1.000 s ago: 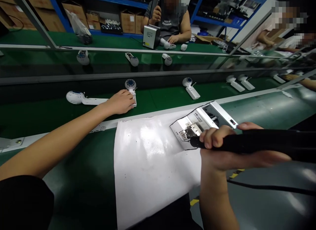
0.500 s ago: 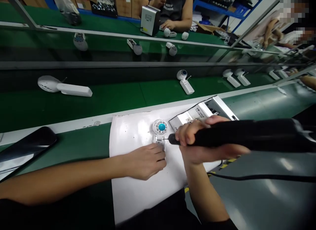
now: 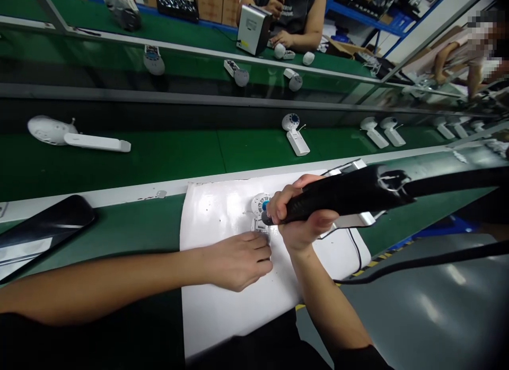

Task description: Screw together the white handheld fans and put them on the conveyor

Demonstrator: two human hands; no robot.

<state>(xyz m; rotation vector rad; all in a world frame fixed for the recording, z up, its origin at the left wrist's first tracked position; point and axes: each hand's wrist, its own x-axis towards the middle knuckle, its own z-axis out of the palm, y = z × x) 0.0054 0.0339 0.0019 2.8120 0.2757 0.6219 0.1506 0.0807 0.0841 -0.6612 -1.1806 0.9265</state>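
Observation:
A small white fan unit (image 3: 259, 204) with a blue centre lies on a white sheet (image 3: 222, 301) in front of me. My left hand (image 3: 237, 261) presses down on the unit's handle end and covers most of it. My right hand (image 3: 299, 216) grips a black electric screwdriver (image 3: 350, 192), whose tip points down at the unit just below the round head. The screwdriver's cable (image 3: 417, 263) trails off to the right. A silver screw feeder box (image 3: 356, 220) sits partly hidden behind the screwdriver.
A black phone (image 3: 43, 229) lies at the left on the green bench. Several white fan units, such as one (image 3: 295, 132) and another (image 3: 75, 135), ride the green conveyor (image 3: 178, 155) beyond. Across a glass divider, another person's hands (image 3: 284, 38) work beside a grey box (image 3: 253, 28).
My left hand took the fan unit from the conveyor to the white sheet and now holds it there. My right hand swung the screwdriver from the feeder box onto the unit.

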